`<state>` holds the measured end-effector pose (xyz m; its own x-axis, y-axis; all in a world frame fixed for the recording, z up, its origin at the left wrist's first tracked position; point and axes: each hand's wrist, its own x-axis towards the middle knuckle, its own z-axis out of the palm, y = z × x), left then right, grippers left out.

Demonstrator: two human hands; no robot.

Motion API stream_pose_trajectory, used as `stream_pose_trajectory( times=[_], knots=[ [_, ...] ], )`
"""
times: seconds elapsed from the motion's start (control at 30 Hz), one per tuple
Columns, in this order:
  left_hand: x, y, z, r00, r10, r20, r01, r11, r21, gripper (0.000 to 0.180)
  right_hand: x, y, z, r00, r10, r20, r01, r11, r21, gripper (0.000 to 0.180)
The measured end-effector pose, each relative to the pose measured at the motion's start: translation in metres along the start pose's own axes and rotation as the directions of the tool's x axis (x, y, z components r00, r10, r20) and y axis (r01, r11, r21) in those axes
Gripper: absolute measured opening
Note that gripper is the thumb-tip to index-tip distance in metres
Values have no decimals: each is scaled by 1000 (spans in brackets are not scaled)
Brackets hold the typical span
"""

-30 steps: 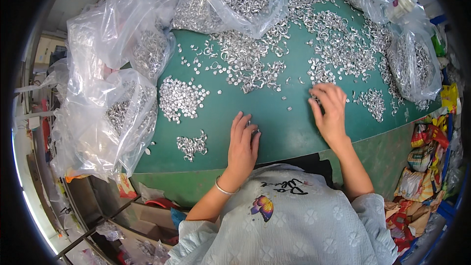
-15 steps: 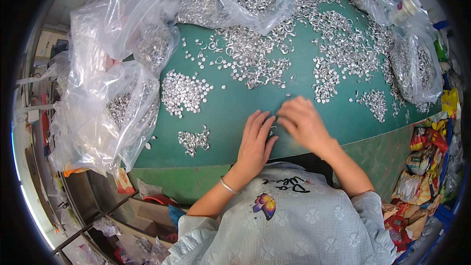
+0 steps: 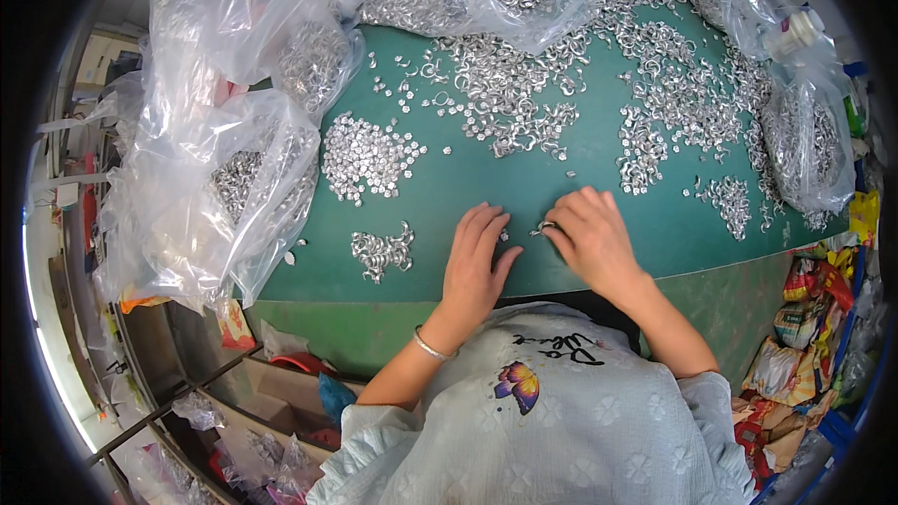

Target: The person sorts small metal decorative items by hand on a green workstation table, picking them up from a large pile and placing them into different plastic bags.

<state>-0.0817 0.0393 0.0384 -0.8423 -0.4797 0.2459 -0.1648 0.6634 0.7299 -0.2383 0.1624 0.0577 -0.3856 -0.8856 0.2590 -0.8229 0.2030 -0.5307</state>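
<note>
Over the green table (image 3: 435,194), a small curved silver piece (image 3: 541,228) pokes leftward from the right hand's (image 3: 593,241) pinched fingers, its long axis, as best I can tell, aimed toward the farther left hand (image 3: 472,262), thumb and fingers parted.

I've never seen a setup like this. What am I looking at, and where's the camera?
There's no robot here, just a person's two bare hands. The view comes from a wide fisheye camera on their head, looking down, so straight edges bend. On the green table lie heaps of small silvery metal pieces, with clear plastic bags of more around them. The right hand appears to pinch a small curved piece. The left hand is close to a tiny silvery piece; whether its fingers cover anything, I can't tell.
</note>
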Motion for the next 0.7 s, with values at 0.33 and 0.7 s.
stream_pose_trajectory(
  times=[0.33, 0.7],
  knots=[
    [2, 1, -11, 999, -24, 27, 21, 992, 120, 51, -5, -10, 18, 998, -7, 55, 2, 997, 77, 21],
    [-7, -13, -16, 996, -91, 16, 89, 994, 57, 45, 34, -19, 50, 993, -110, -31, 113, 924, 365, 14]
  ],
)
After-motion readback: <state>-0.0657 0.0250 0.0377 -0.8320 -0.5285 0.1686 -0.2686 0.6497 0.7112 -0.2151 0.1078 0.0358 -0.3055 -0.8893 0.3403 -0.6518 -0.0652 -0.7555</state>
